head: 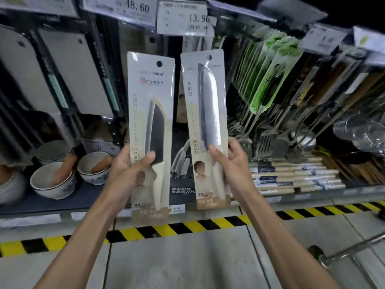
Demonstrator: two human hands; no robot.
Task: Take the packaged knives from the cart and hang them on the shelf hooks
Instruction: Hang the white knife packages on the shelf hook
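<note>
I hold two packaged knives upright in front of the shelf. My left hand (129,170) grips a beige card pack with a short dark blade (151,97), its hang hole at the top. My right hand (231,165) grips a second beige pack with a longer silver blade (205,97), tilted slightly left, thumb across the blade's lower end. Both packs sit below the price tags (183,17) on the hook rail. Packaged cleavers (79,74) hang on hooks to the left. The hooks directly behind my two packs are hidden.
Ceramic bowls with pestles (52,180) stand on the lower shelf at left. Green-carded utensils (268,74), ladles and spatulas hang at right above boxed rolling pins (295,176). Yellow-black tape (187,226) edges the floor. A cart's metal frame and wheel (325,257) sit bottom right.
</note>
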